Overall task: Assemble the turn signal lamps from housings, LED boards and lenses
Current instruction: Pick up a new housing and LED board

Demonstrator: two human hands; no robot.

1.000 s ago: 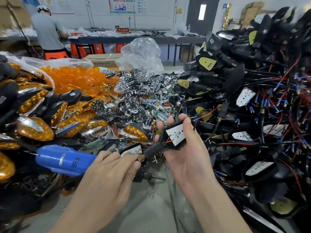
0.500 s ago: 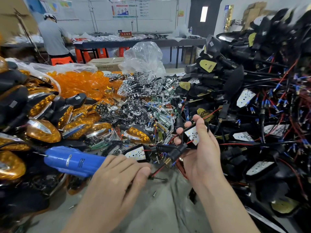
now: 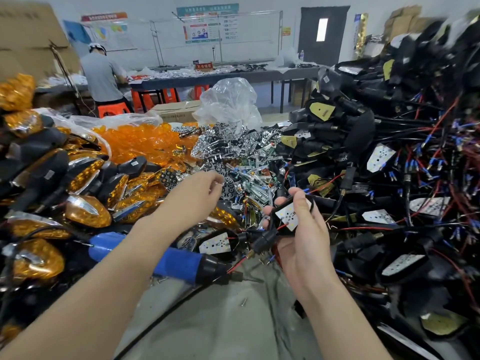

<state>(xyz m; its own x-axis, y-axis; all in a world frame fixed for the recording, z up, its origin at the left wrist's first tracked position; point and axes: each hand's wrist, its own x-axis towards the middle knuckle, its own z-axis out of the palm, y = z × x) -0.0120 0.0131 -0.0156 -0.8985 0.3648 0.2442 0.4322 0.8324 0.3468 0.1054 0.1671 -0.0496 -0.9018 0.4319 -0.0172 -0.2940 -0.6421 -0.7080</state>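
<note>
- At the right side of the frame rises a big heap of black housings (image 3: 389, 141), tangled with red and black wires. Many of them show a white board inside.
- At the left side you have a pile of finished lamps (image 3: 85, 211), black bodies closed with amber covers.
- Behind that pile, in the upper left centre, loose amber lenses (image 3: 140, 141) lie in an open clear bag.
- The grey surface (image 3: 220, 323) shows bare at the bottom centre, between your two forearms.
- In the middle of the frame, between the lenses and the housings, lies a heap of chrome reflectors (image 3: 233, 149).
- A blue screwdriver (image 3: 179, 261) lies on the surface under your left forearm, its black nose pointing to the right.
- Your right hand (image 3: 304, 245), right of centre, grasps one housing (image 3: 263, 239) from below, with the thumb laid across its top.
- Your left hand (image 3: 197, 196) is stretched out over the near edge of the reflectors, fingers bent. It is blurred, so I cannot tell if it pinches anything.
- The LED board (image 3: 285, 216) sits inside the held housing, white face up, with a red wire beside it.
- A second housing (image 3: 215, 246) with its own board lies just left of the held one.
</note>
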